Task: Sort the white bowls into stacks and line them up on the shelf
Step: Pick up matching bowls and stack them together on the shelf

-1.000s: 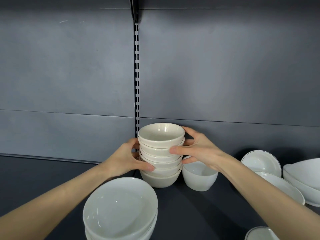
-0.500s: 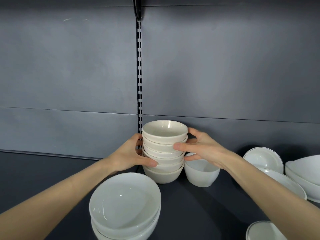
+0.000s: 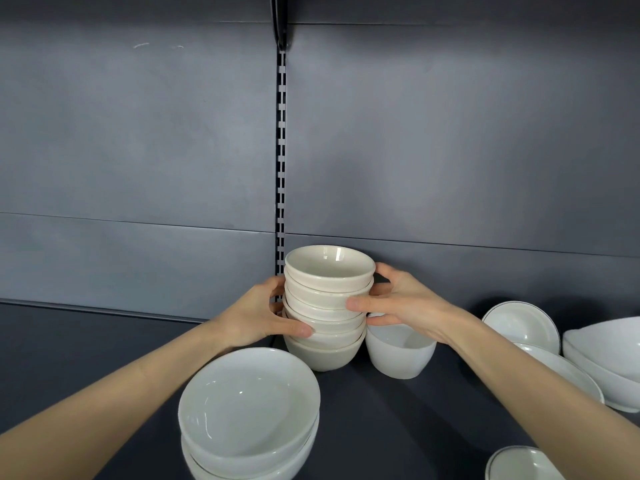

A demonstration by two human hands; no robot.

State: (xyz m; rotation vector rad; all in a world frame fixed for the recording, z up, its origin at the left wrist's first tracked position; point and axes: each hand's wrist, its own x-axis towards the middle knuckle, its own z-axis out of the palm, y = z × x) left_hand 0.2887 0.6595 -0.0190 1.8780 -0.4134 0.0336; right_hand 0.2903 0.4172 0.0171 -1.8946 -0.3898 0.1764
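Note:
A stack of several small cream bowls [image 3: 327, 306] stands on the dark shelf [image 3: 398, 420] close to the back wall. My left hand [image 3: 258, 315] wraps the stack's left side, thumb on a lower bowl. My right hand [image 3: 398, 301] grips its right side around the middle. A stack of large white bowls [image 3: 247, 415] sits in front at the lower left. A single deep white bowl [image 3: 398, 353] stands just right of the cream stack, partly hidden by my right hand.
Blue-rimmed white bowls [image 3: 523, 322] and shallow white dishes [image 3: 609, 358] crowd the shelf's right side. Another rimmed bowl [image 3: 519, 464] is at the bottom right edge. A slotted metal upright [image 3: 281, 150] runs up the grey back wall [image 3: 138, 150] behind the stack.
Both hands have stayed on the cream stack. The stack has shifted slightly towards the back wall and sits a little higher in view.

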